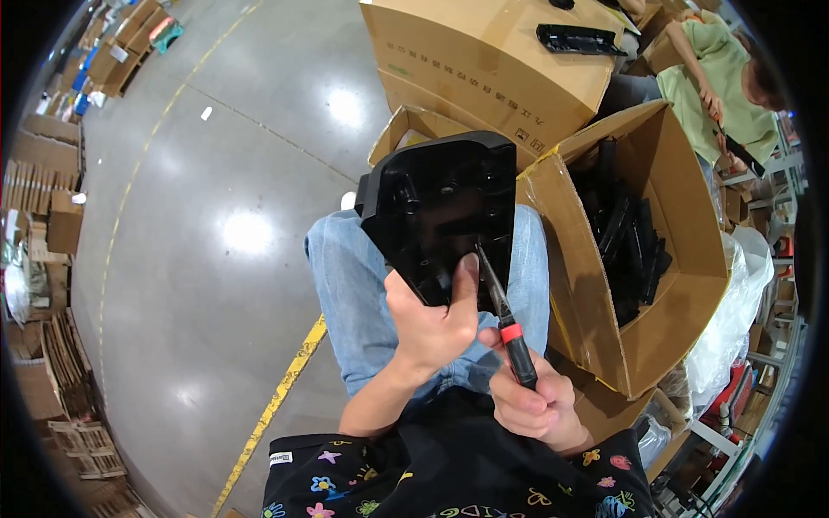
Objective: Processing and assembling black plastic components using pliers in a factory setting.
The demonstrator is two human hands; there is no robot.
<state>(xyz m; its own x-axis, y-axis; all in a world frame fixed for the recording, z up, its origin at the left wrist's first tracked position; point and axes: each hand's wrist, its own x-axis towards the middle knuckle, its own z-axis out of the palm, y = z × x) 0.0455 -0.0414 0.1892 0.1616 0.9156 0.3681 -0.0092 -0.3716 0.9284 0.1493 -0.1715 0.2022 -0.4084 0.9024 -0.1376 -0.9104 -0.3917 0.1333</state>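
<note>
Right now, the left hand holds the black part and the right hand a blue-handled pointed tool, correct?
No: in the head view, the pointed tool in the right hand has a black and red handle. The left hand holds the black part.

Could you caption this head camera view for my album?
Left hand grips a black part while right hand holds a pointed tool.
</note>
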